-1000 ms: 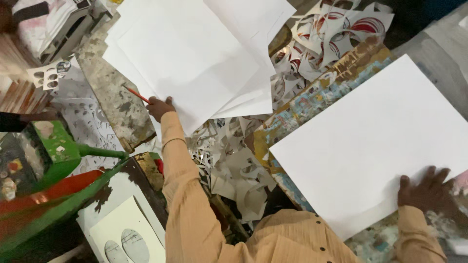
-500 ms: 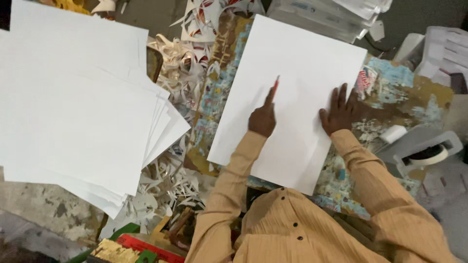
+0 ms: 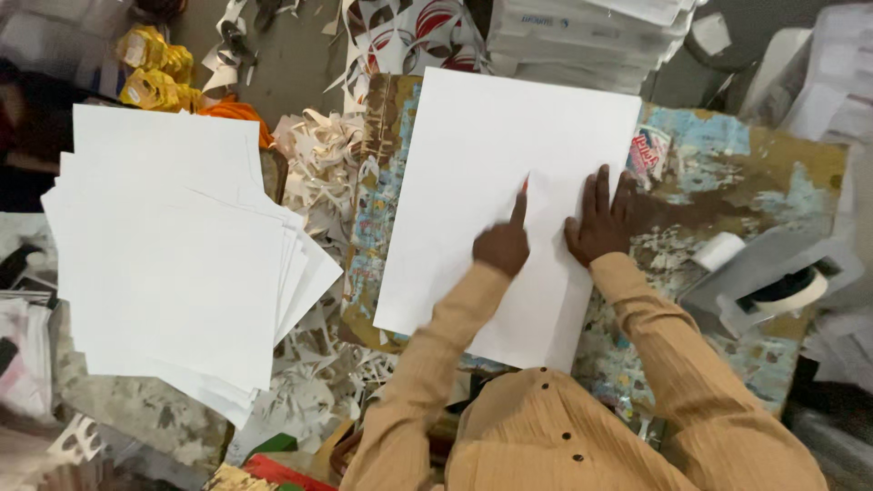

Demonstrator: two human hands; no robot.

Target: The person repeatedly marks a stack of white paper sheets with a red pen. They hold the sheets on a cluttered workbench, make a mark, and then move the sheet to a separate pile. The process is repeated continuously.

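A large white sheet (image 3: 473, 155) lies on a worn, paint-flecked board (image 3: 727, 164) in front of me. My left hand (image 3: 503, 244) rests on the sheet's middle, closed around a red pencil (image 3: 525, 186) whose tip points away from me. Just to its right, my right hand (image 3: 602, 218) lies flat with fingers spread, pressing the sheet near its right edge. Both sleeves are tan.
A fanned stack of white sheets (image 3: 173, 255) lies at the left. Paper offcuts (image 3: 318, 155) litter the gap between stack and board. A tape dispenser (image 3: 773, 282) sits at the right. Printed red-and-white cutouts (image 3: 409, 27) and white boxes (image 3: 591, 23) lie at the back.
A second ago my left hand reached to the stack on the left with the pencil. It has come back onto the single sheet, beside my right hand. The view has swung toward the sheet.
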